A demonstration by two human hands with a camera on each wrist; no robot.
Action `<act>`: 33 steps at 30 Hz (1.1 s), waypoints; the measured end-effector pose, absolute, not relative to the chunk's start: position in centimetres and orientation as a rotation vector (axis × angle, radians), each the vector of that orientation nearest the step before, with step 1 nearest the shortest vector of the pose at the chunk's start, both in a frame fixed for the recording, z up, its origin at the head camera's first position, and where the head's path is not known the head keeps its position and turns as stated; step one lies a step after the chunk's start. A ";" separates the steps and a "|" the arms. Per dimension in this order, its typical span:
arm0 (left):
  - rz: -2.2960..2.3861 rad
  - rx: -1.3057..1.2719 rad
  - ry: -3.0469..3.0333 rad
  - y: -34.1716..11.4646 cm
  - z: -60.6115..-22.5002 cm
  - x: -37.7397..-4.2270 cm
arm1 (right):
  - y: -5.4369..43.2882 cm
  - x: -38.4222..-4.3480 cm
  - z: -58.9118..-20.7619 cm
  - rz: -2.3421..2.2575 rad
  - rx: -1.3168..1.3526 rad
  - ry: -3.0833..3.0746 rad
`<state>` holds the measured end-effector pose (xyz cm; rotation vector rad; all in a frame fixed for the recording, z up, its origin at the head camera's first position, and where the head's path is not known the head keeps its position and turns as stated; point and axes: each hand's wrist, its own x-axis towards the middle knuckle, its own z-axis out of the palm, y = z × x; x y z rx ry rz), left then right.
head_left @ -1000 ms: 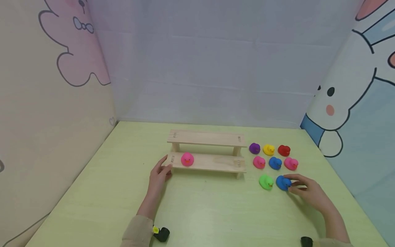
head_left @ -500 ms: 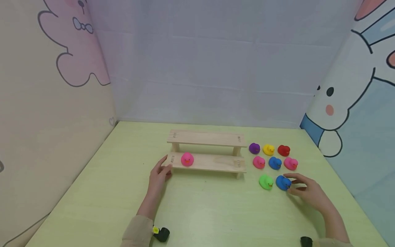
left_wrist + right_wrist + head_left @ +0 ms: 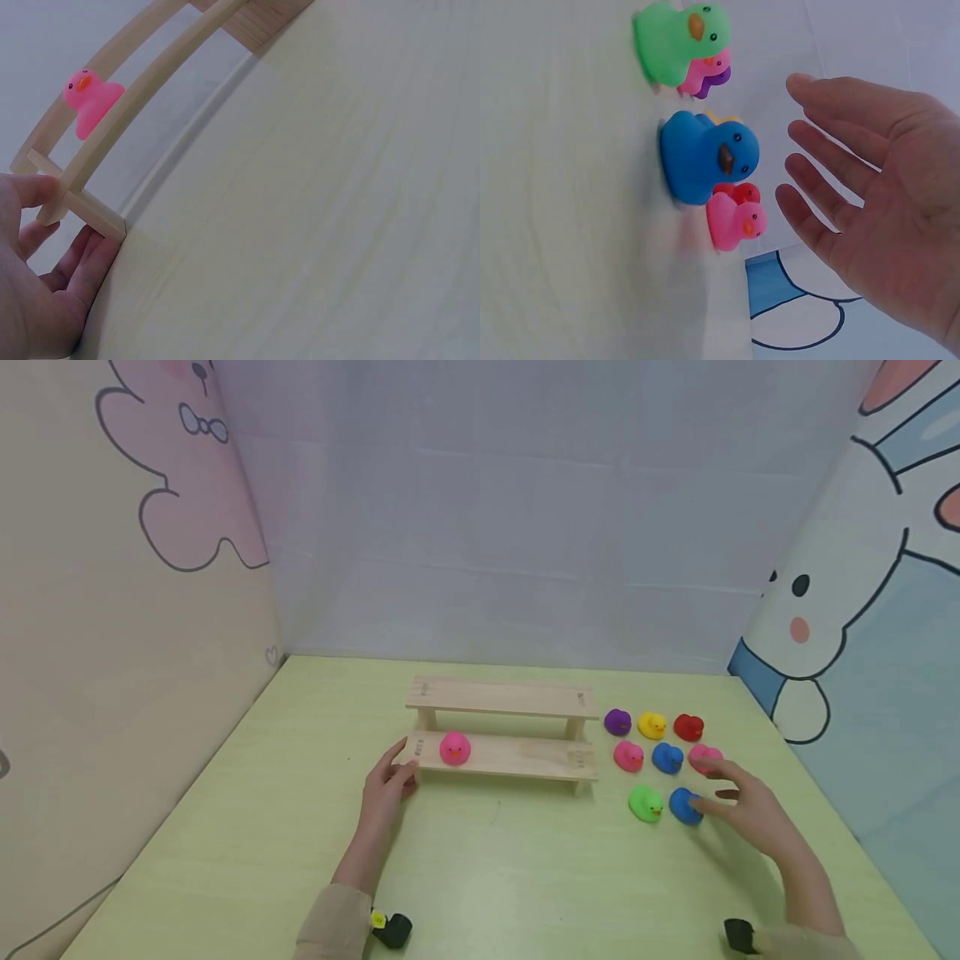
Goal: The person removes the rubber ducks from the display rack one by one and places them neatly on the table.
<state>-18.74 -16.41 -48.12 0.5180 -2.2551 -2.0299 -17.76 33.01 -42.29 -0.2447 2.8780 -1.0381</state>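
Observation:
A two-tier wooden shelf (image 3: pixel 502 753) stands on the table, and a pink rubber duck (image 3: pixel 455 748) sits near the left end of its lower step. My left hand (image 3: pixel 386 785) holds that left end; in the left wrist view the thumb touches the board and the fingers reach the leg. To the right, my right hand (image 3: pixel 753 810) hovers beside a blue rubber duck (image 3: pixel 705 159) in the front row, its fingers spread and apart from the duck in the right wrist view. A green rubber duck (image 3: pixel 646 803) sits left of the blue one.
Behind these two lie more rubber ducks: a pink one (image 3: pixel 628 757), a blue one (image 3: pixel 667 758) and another pink one (image 3: pixel 702 755), then purple (image 3: pixel 618 722), yellow (image 3: pixel 652 725) and red (image 3: pixel 688 727) ones. A pale curtain (image 3: pixel 495 527) hangs behind the table (image 3: pixel 510 877).
My right hand has lifted away from the front blue duck, and its fingers have opened wider. The left hand stays at the shelf's end.

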 end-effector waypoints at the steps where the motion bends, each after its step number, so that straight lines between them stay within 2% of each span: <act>1: -2.031 0.519 -2.254 -16.4 -48.1 -18.7 | 32.7 -17.9 -42.0 -1.035 -0.249 2.886; 13: -2.038 0.530 -2.251 -16.4 -47.9 -18.6 | 26.5 -20.7 -39.6 -1.285 -0.445 2.870; 25: -2.049 0.529 -2.244 -16.2 -47.7 -18.5 | 18.7 -23.3 -40.9 -1.587 -0.735 2.686; 33: -2.047 0.536 -2.251 -16.3 -47.7 -18.6 | 13.7 -24.4 -41.4 -1.729 -0.793 2.545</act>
